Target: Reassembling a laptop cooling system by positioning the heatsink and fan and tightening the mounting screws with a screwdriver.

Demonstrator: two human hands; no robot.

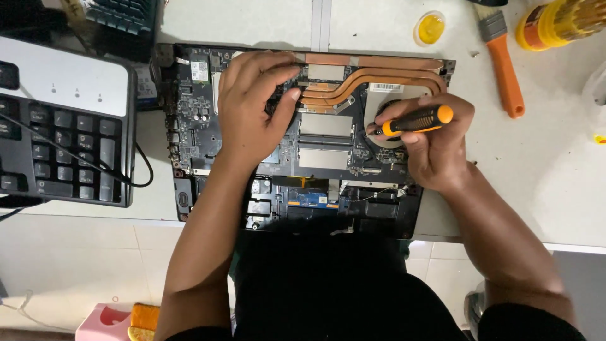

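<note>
An opened laptop base (pixel 189 107) lies on the white table, its dark motherboard, copper heat pipes (pixel 379 72) and a round fan (pixel 386 129) exposed. My left hand (pixel 252 107) rests palm down on the board's left-centre, fingertips touching the area beside the heat pipes. My right hand (pixel 435 142) grips a screwdriver (pixel 416 120) with a black and orange handle, held nearly level over the fan at the right. The tip is hidden by my fingers.
A black keyboard (pixel 60 148) with a cable sits at the left. An orange-handled brush (pixel 505 60), a small yellow dish (pixel 430 28) and a yellow container (pixel 562 22) lie at the back right. The table's front edge runs just below the laptop.
</note>
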